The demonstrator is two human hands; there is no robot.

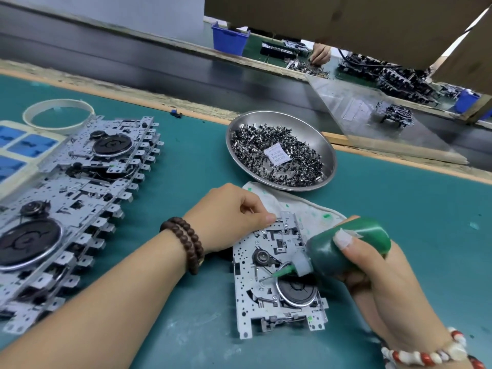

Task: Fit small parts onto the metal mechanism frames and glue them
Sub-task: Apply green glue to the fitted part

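One frame (277,278) is under glue; many frames (72,203) wait at 9 o'clock. I curl my right hand (378,270) around the bottle (346,249); my left hand (234,217) pinches the frame's edge.

Blue bin (230,38) far side, white ring (58,113) left, stained cloth (306,209) on mat.

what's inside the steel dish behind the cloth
The steel dish holds a heap of small dark metal parts with a white printed paper packet lying on top. Whatever lies beneath the heap is covered.
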